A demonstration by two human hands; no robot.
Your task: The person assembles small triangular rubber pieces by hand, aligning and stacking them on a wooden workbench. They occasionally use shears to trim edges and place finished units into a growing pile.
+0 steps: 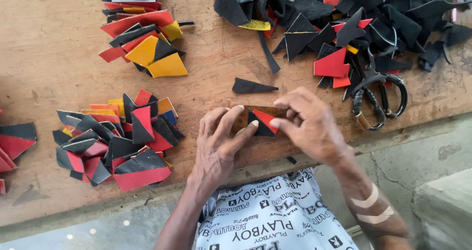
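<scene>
Fingers of both hands (265,132) pinch a black-and-red piece (262,122) on the table (44,39).

At the centre of the frame, the left hand (216,142) and the right hand (307,125) press a small black and red piece (262,122) between their fingers (246,128) against the wooden counter (49,48). Black-handled scissors (378,95) lie just right of the right hand. A loose black triangle (251,86) sits above the hands. Sorted stacks of red, black and yellow pieces (115,139) fill the left side, and a heap of scraps (344,19) the upper right.

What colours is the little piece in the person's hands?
Black and red piece, seen best in the head view.
</scene>
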